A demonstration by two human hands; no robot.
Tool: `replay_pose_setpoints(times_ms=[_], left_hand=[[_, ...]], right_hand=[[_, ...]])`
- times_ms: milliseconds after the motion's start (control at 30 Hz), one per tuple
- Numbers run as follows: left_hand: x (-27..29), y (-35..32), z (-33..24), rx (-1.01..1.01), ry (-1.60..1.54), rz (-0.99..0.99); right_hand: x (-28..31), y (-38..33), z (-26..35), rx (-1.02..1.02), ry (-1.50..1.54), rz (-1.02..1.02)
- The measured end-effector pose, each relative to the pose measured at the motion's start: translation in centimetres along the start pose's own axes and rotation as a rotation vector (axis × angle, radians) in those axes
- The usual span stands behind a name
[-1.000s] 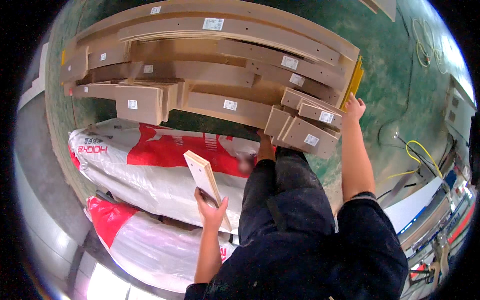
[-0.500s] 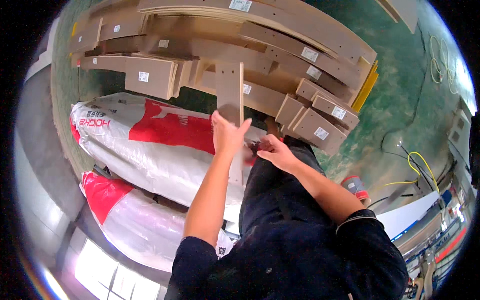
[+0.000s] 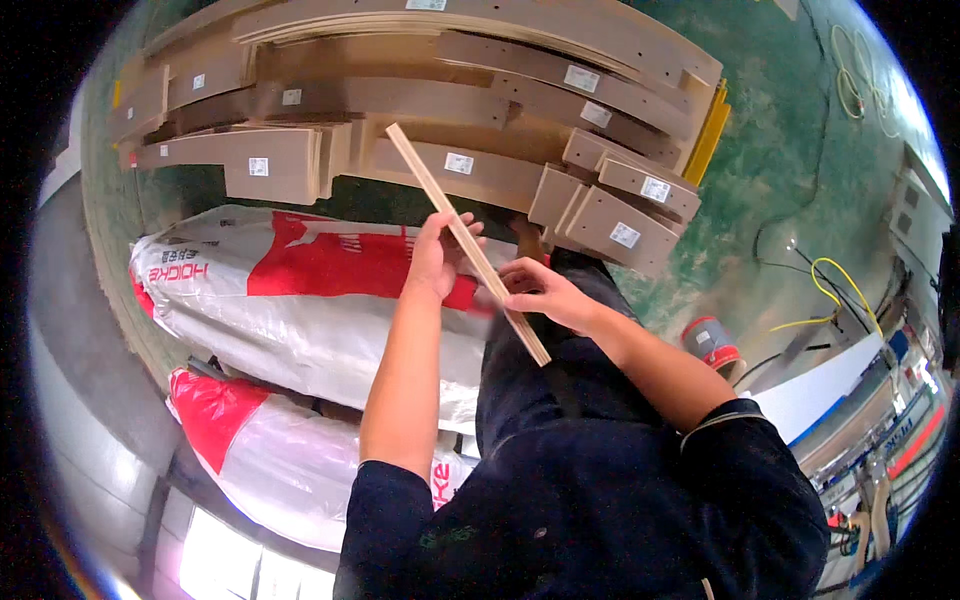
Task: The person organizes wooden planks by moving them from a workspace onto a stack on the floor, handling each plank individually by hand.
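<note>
I hold a thin pale wooden panel [image 3: 440, 205] edge-on in front of me, tilted from upper left to lower right. My left hand [image 3: 436, 258] grips it near the middle. My right hand [image 3: 540, 292] pinches its lower part. Just beyond the panel lies a stack of brown wooden boards [image 3: 480, 100] with small white labels.
Two big white and red plastic sacks [image 3: 300, 300] lie to my left, below the stack. A yellow edge [image 3: 708, 140] shows at the right end of the stack. On the green floor to the right are a red-banded roll [image 3: 712, 345] and yellow and black cables [image 3: 835, 290].
The panel has turned from face-on to edge-on and tilted. My right hand came off the board stack and joined the left hand on the panel.
</note>
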State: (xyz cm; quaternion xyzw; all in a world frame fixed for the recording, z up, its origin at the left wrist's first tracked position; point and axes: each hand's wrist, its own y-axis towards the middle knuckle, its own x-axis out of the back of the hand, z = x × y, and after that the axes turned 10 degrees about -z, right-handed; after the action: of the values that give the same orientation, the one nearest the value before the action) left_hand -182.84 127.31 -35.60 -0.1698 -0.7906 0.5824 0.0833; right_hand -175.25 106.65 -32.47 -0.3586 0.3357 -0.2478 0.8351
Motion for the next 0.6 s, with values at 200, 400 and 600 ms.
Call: replay_pose_setpoints(times_ms=[200, 400, 600], left_hand=[[-1.1, -1.8, -1.0, -0.029, -0.491, 0.41], [-2.8, -3.6, -3.6, -0.082, -0.61, 0.376], [-2.2, -4.4, -5.7, -0.178, -0.278, -0.158]], right_hand=[[-1.5, -1.8, 3.0, 0.005, -0.252, 0.02], [-2.6, -2.6, 3.8, 0.203, -0.375, -0.12], [-2.8, -4.1, 5.9, 0.139, -0.33, -0.033]])
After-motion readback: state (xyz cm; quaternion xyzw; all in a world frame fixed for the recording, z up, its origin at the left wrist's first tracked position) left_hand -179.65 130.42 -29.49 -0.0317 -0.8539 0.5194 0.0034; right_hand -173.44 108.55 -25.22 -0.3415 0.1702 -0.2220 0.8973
